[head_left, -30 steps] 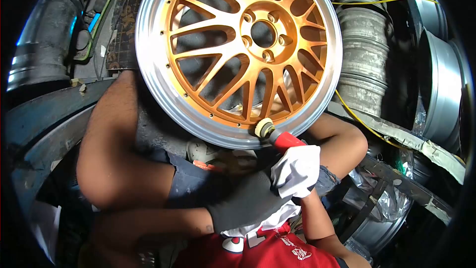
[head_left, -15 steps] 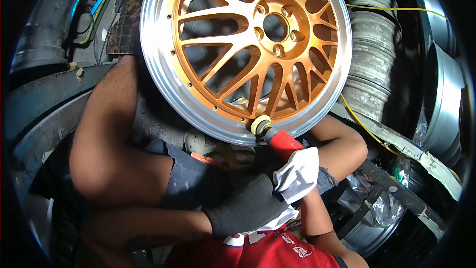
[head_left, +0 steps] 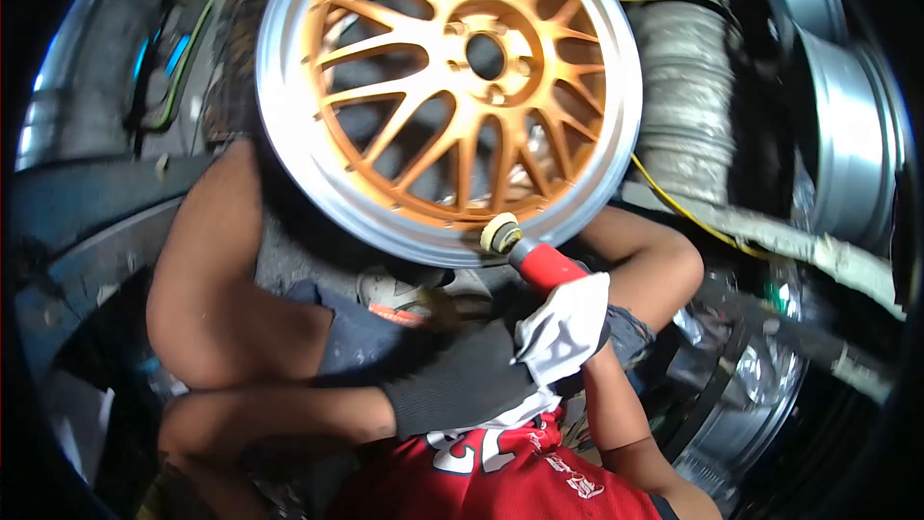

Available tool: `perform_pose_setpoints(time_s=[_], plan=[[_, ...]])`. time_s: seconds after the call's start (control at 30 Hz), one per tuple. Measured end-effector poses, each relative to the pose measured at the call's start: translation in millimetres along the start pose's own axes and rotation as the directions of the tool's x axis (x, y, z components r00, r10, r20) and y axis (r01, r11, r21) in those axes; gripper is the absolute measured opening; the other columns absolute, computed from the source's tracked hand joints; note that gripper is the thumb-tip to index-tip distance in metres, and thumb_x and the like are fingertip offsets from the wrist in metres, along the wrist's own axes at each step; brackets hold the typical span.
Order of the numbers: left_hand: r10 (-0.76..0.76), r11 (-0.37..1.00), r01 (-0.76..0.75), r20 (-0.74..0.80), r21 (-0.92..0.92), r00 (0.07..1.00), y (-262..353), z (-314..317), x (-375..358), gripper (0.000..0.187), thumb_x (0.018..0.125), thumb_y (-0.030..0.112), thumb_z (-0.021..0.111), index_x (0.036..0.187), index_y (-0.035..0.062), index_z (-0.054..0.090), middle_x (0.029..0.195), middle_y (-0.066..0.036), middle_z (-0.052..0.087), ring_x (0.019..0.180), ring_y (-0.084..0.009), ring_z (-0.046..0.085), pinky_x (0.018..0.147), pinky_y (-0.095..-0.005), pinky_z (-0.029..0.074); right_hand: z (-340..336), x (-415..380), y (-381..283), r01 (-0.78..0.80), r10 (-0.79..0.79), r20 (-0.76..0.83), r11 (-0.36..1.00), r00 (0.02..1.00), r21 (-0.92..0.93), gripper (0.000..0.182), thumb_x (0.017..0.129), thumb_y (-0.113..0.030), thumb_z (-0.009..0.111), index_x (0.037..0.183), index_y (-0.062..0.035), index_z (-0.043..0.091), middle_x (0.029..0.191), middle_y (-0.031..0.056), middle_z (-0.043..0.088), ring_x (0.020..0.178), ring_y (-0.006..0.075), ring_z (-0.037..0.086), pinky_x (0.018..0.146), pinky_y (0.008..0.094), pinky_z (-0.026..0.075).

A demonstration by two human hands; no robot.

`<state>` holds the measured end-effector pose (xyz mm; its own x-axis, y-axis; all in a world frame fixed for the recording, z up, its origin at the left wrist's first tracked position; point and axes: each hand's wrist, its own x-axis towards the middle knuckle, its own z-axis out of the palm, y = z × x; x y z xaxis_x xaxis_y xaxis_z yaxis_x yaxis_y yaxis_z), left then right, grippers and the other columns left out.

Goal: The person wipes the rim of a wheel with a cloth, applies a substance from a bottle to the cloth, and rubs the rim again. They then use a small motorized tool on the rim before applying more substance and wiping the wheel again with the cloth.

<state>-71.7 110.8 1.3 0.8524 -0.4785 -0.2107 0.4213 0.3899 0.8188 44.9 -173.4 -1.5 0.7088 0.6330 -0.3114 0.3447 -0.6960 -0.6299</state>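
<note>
A gold multi-spoke wheel [head_left: 438,91] with a bright silver rim fills the upper middle, tilted between the bent legs. A red handheld tool [head_left: 549,267] has its round yellow pad [head_left: 500,233] at the lower rim, seemingly touching it. White cloth [head_left: 560,327] wraps the tool's rear. My right hand [head_left: 603,332], mostly hidden behind the cloth, grips the tool; only a dark glove edge shows. My left hand [head_left: 467,380], in a dark knitted glove, is closed against the cloth, with its fingertips covered.
Stacked dull wheels [head_left: 683,87] stand at upper right, crossed by a yellow cord [head_left: 685,210]. Silver wheels [head_left: 852,140] stand at far right. Plastic wrapping [head_left: 760,376] lies at lower right. A curved grey-blue surface [head_left: 96,221] is at left.
The view has shifted, with the gold wheel and background farther left in it. The pad now meets a spot farther right along the lower rim. Both hands keep their hold.
</note>
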Motion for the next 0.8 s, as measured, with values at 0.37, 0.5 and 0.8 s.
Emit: perform_pose_setpoints(time_s=[0.37, 0.5, 0.8], plan=[[-0.175, 0.544, -0.089, 0.217, 0.834, 0.960, -7, 57, 65, 0.070, 0.076, 0.030, 0.081, 0.137, 0.0027, 0.058, 0.097, -0.023, 0.073, 0.083, -0.0362, 0.073, 0.076, -0.0412, 0.057, -43, -236, 17, -0.314, 0.127, -0.527, 0.906, 0.841, -0.282, 0.031, 0.064, -0.030, 0.080, 0.089, -0.0145, 0.069, 0.079, 0.0122, 0.065, 0.074, 0.0349, 0.065, 0.065, 0.0457, 0.050], [-0.268, 0.395, -0.014, 0.130, 0.918, 0.955, -25, 51, 71, 0.063, 0.080, 0.028, 0.077, 0.135, 0.0032, 0.060, 0.097, -0.025, 0.072, 0.082, -0.0397, 0.071, 0.073, -0.0426, 0.056, 25, -313, 93, -0.794, 0.580, -0.679, 0.608, 0.449, -0.006, 0.030, 0.073, -0.034, 0.078, 0.085, -0.0104, 0.064, 0.085, 0.0173, 0.068, 0.081, 0.0391, 0.067, 0.070, 0.0490, 0.052], [-0.143, 0.423, -0.029, 0.099, 0.906, 0.985, -28, 41, 72, 0.043, 0.083, 0.017, 0.071, 0.123, 0.0024, 0.066, 0.080, -0.017, 0.072, 0.064, -0.0300, 0.067, 0.064, -0.0410, 0.053, 66, -465, 257, -0.893, 0.438, -0.815, 0.055, -0.380, 0.446, 0.044, 0.084, -0.046, 0.072, 0.097, -0.0062, 0.059, 0.090, 0.0243, 0.067, 0.089, 0.0458, 0.065, 0.076, 0.0529, 0.050]])
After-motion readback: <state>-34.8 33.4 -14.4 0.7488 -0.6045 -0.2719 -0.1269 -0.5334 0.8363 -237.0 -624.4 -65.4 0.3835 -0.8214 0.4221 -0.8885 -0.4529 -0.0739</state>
